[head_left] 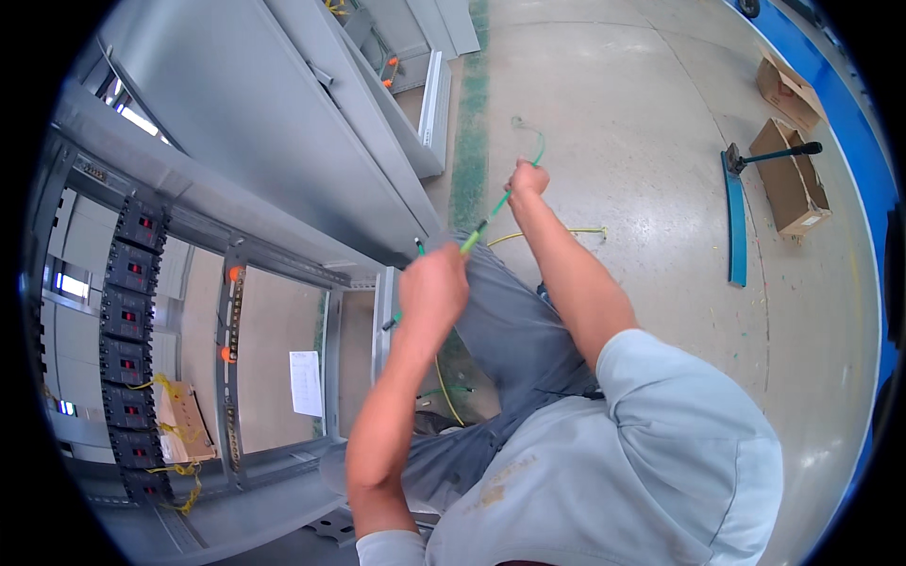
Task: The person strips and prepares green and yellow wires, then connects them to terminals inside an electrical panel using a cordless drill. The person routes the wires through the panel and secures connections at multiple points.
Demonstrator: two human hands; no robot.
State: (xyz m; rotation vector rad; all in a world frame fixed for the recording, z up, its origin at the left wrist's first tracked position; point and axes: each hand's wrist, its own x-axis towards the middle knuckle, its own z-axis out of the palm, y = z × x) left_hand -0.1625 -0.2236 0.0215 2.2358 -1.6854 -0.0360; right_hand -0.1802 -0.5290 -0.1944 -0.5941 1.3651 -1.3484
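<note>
My left hand [434, 286], blurred by motion, is closed around a green cable with a black sleeve [479, 231] on it. Dark green-and-black ends [392, 322] stick out on the other side of that fist; whether they belong to the same cable I cannot tell. Farther forward and to the right, my right hand [526, 179] pinches a thin green strand [541, 143]. The strand runs straight between both hands, and its free end curls beyond my right fingers. Below them are my grey trouser legs [510, 311].
To the left stands an open grey metal cabinet frame [217, 217] with a column of black circuit breakers [127, 321]. A yellow cable [566, 232] lies on the floor. At right are a blue lever tool [736, 222] and cardboard boxes [788, 179]. A paper sheet [305, 382] is near the frame.
</note>
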